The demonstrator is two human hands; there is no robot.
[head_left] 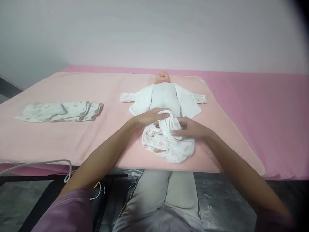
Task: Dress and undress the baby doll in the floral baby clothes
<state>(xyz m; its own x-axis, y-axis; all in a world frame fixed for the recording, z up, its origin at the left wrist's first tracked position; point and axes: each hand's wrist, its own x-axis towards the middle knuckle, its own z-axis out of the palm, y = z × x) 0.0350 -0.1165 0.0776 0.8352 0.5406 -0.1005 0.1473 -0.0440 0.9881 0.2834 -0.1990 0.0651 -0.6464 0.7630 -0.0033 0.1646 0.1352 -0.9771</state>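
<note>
A white cable [58,160] looped at the near left edge of the peach mat [116,129]. Just inside the near edge, our left hand [151,117] and right hand [191,128] grasped a bunched, printed white garment [177,149]. Folded patterned cloth [60,112] lay well left. Beyond, a doll [162,77] lay amid an open white top [142,100]; pink surface [246,103] stretched right, to a wall [154,35].

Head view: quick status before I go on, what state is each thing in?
White printed cloth garment: bunched up, held by the left hand and right hand.
Baby doll with white torso: lying face up, lower part mostly hidden.
White cloth top with printed cuffs: spread open, sleeves out sideways.
White-and-green printed cloth: folded into a long strip.
Peach cloth sheet: spread out, slightly creased.
White cable: curved, unstretched.
</note>
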